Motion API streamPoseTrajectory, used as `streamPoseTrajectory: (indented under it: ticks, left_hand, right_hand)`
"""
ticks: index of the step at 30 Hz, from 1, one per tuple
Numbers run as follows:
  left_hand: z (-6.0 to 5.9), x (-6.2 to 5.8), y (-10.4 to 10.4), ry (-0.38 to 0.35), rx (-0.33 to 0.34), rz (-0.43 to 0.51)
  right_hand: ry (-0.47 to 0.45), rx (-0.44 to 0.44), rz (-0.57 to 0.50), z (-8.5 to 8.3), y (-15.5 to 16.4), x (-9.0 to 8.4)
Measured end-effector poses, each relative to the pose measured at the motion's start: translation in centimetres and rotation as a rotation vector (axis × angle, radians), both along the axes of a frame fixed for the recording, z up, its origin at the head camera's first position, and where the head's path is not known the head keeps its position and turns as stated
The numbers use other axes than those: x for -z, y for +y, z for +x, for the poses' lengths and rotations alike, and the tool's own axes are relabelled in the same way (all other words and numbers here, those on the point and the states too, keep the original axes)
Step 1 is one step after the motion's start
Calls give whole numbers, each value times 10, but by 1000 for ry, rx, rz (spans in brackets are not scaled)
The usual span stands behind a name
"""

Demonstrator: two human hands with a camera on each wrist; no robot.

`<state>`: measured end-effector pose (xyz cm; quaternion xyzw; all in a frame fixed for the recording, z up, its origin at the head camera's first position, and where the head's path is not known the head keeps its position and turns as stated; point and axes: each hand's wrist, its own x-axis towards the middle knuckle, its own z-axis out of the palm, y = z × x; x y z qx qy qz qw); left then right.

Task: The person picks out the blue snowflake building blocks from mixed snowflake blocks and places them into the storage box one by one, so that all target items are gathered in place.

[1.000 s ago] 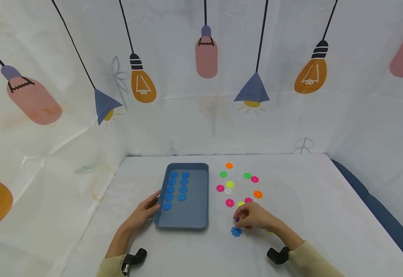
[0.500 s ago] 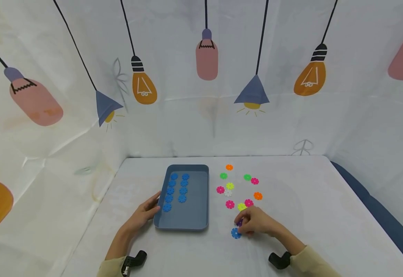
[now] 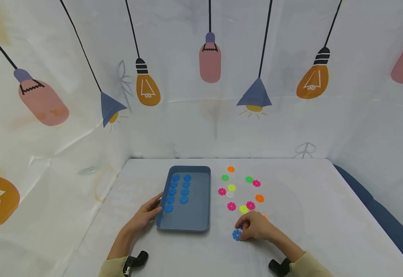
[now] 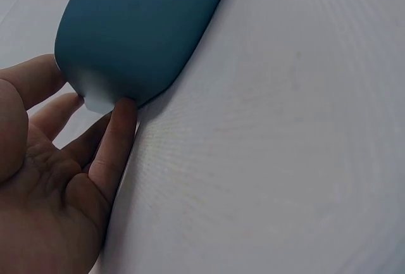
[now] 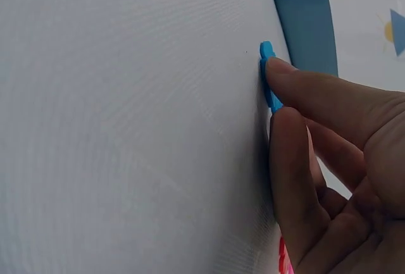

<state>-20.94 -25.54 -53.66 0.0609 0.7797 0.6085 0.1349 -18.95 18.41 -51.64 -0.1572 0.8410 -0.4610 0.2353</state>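
the blue tray [image 3: 197, 215] lies flat on the white table [image 3: 308, 215], left of a loose scatter of coloured flower discs [image 3: 231, 187]. inside the tray, towards its left side, blue discs [image 3: 179, 188] sit in two short rows, nine of them as far as can be counted: five in the left row, four in the right, the rest of the tray floor bare.

the left hand [image 3: 145, 215] rests on the table against the tray's near left corner, fingers nearly straight and relaxed, fingertips [image 4: 123, 112] touching the outer wall; it grips nothing.

the right hand [image 3: 255, 226] is down on the table to the right of the tray, near the front of the scatter. its fingertips [image 5: 281, 71] pinch a single blue disc [image 3: 236, 235], which is still on the table surface; the wrist view shows the disc [image 5: 269, 78] edge-on between finger and thumb, the grip narrow. pink, yellow, green, orange and white discs lie beyond the hand, apart from one another.
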Motion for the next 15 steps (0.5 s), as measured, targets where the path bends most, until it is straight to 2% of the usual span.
streamPoseTrajectory:
  ticks: [15]
  left_hand:
    - [0,3,0,9,-10,9]
  right_hand:
    - [21,25,-4,5,-10,-3]
